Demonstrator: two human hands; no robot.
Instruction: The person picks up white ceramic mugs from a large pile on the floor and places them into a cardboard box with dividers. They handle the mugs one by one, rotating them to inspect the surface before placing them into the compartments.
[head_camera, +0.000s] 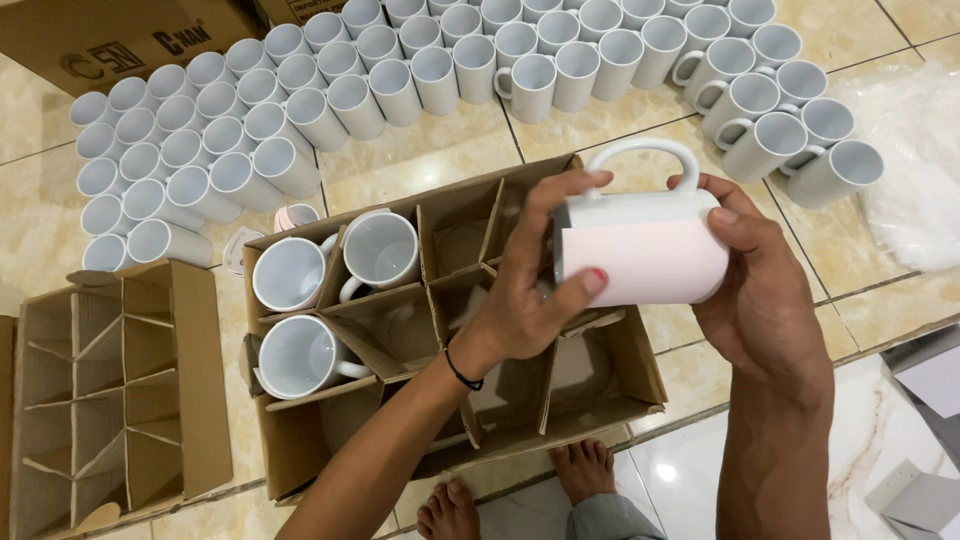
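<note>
Single head camera, looking steeply down over floor (560, 140), close above hands, divided carton (600, 400) directly beneath.

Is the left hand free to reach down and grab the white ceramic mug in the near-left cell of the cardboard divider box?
Probably not as things stand: the left hand is gripping the white ceramic mug with pale pink wrap, shared with the right hand. The white ceramic mug in the near-left cell lies uncovered, so the path looks clear once freed.

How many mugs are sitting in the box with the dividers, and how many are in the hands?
Mugs in box, inside the cardboard box: 3
Held mug, between left hand and right hand: 1
Total: 4
</note>
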